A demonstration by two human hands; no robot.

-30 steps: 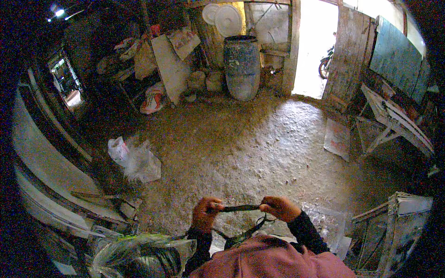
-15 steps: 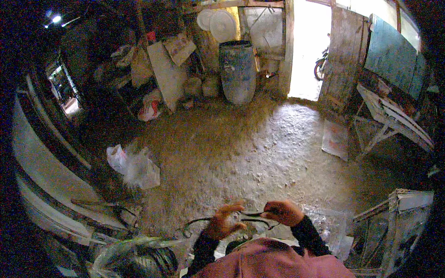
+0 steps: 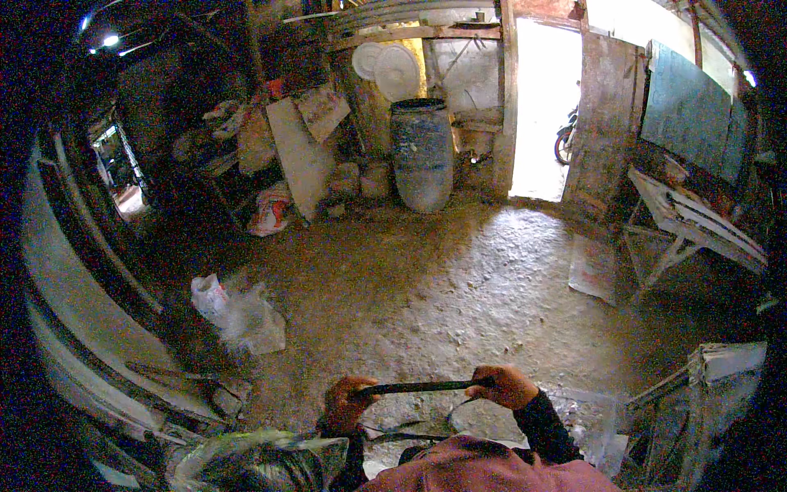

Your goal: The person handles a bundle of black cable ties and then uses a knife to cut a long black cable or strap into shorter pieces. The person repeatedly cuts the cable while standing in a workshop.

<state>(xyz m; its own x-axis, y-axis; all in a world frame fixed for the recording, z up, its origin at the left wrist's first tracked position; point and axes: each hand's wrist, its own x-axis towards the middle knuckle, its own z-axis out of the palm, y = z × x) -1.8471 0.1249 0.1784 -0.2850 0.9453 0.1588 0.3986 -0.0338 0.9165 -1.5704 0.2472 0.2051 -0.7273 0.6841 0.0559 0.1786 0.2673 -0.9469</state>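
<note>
A flat black strip, like a strap or band, stretches nearly level between my two hands. My left hand is closed round its left end. At the other end, the fingers of my right hand pinch it. Thinner dark lengths hang or lie below the strip, close to my lap; whether they join it I cannot tell. A dark bundle wrapped in clear plastic is beside my left forearm.
Clear and white plastic bags lie on the rough dirt floor to the left. A blue barrel stands by the far wall, left of the bright doorway. A wooden frame is at near right, a slanted white table beyond it.
My left hand has moved left and gone from open fingers to a grip on the strip. The strip is now pulled straight between my hands. The view has tilted up slightly.
</note>
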